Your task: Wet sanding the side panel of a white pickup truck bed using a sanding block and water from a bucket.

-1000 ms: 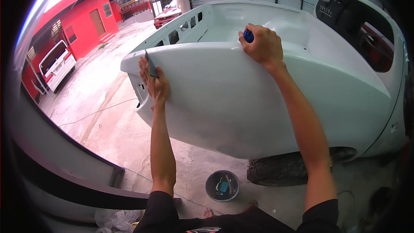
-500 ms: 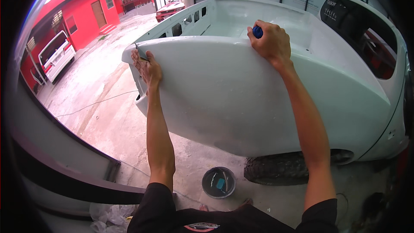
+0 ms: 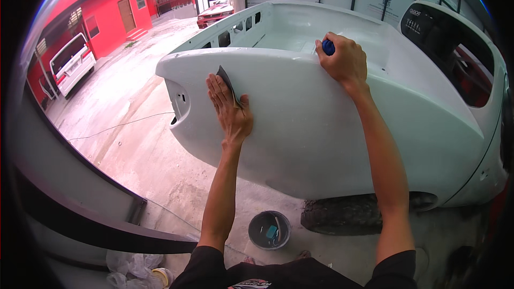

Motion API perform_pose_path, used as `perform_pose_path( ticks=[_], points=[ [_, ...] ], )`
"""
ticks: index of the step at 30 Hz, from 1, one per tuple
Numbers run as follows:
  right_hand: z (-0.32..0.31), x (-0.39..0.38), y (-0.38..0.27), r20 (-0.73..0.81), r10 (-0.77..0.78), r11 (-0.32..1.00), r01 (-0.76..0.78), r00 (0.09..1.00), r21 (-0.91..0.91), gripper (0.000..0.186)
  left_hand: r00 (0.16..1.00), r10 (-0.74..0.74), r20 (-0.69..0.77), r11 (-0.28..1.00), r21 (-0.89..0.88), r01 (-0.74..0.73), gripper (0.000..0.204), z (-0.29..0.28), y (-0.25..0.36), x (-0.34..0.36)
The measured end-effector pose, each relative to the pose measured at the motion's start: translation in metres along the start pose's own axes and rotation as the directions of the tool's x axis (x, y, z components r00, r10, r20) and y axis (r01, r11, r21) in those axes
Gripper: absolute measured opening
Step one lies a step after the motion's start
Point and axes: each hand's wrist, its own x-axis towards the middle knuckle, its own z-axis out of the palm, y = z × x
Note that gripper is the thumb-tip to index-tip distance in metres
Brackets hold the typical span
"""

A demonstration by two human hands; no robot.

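Head view: pressed a dark sheet against the white truck side under the flattened left hand, with fingers extended and thumb spread. Had the sheet's long axis slanting from upper left to lower right, roughly along those fingers. Gripped a blue object, partly hidden, in the curled right hand near the truck side's top edge, well apart from the sheet, leaving the left hand nearer.
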Motion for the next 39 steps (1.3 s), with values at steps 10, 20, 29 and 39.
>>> perform_pose_path(
  ticks=[10,20,29,39],
  points=[
    [-0.004,-0.002,-0.005,-0.020,0.002,1.000,-0.002,1.000,-0.029,0.027,0.986,-0.150,-0.074,0.988,0.009,0.151,0.080,0.008,-0.001,0.004],
    [0.003,-0.001,-0.008,-0.022,-0.015,1.000,0.015,1.000,0.011,0.027,0.965,-0.239,-0.104,0.971,-0.022,0.238,0.080,-0.013,-0.043,0.051],
    [0.003,0.002,-0.010,-0.069,-0.039,0.999,0.042,0.997,0.030,0.029,0.989,-0.147,-0.029,0.989,0.030,0.148,0.072,-0.033,-0.057,0.080],
    [0.005,0.002,-0.011,-0.067,-0.050,0.999,0.051,0.997,0.014,0.030,0.986,-0.162,0.041,0.985,0.062,0.159,0.076,-0.046,-0.070,0.083]
  ],
)
